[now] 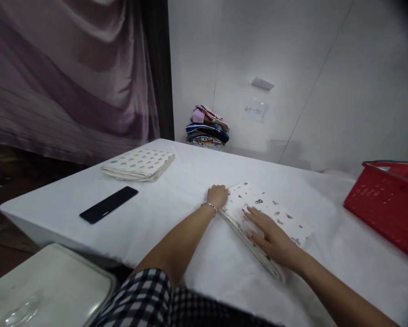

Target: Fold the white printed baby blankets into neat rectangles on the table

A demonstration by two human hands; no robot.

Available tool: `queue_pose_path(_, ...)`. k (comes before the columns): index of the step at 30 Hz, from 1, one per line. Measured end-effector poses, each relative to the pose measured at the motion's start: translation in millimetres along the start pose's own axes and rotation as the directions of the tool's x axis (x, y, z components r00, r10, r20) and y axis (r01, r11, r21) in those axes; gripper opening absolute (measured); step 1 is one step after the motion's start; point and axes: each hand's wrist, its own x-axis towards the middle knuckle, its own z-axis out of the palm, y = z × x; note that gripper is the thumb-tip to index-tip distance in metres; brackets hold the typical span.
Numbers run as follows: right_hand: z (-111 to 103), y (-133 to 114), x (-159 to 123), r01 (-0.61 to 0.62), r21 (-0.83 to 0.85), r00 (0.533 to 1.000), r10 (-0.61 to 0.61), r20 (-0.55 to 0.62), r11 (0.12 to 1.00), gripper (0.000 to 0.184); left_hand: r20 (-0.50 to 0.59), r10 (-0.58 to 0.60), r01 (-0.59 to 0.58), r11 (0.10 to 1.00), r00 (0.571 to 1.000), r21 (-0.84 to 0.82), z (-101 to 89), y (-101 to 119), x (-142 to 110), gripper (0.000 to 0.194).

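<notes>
A folded white cloth with small printed animals point(278, 213) lies on the white table point(176, 218), a little right of the middle. My right hand point(270, 234) rests flat on top of it, fingers stretched out and apart. My left hand point(217, 196) is closed at the cloth's far left corner, its fingers curled at the edge; a bracelet shows on that wrist. A second folded cloth with coloured dots point(139, 164) lies at the table's far left, away from both hands.
A black phone point(108, 204) lies left of my arms. A red basket point(384, 204) stands at the right edge. A pile of folded clothes point(208, 128) sits by the white wall at the back. A pale lidded container point(47, 286) is below the near left edge.
</notes>
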Motion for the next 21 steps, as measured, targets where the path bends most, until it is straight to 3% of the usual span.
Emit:
queue_pose_path(4,8.9,14.3,73.8,-0.028,-0.064,0.998,0.024,-0.062,0.998,0.058,-0.019,-0.002,0.002,1.000,1.000,0.001,1.5,-0.7,-0.7,0.036)
queue_pose_path(8,32.5,38.5,123.0,-0.148,-0.202,0.989,0.150,-0.009,0.968,0.058,-0.019,-0.017,0.017,1.000,1.000,-0.009,3.0,-2.7,0.5,0.036)
queue_pose_path(12,48.7,55.6,132.2,-0.171,-0.259,0.982,0.187,0.040,0.951,0.058,-0.022,-0.031,0.030,0.999,0.999,-0.035,3.4,-4.1,0.9,0.036)
queue_pose_path(16,43.5,64.7,137.4,-0.145,-0.218,0.982,0.168,0.090,0.965,0.059,-0.015,-0.031,0.030,0.997,0.999,-0.077,5.7,-5.6,1.2,0.036)
queue_pose_path(21,45.6,78.4,151.3,-0.207,-0.252,0.973,0.226,0.046,0.945,0.066,-0.009,-0.054,0.052,0.989,0.999,-0.137,10.2,-6.3,3.2,0.034)
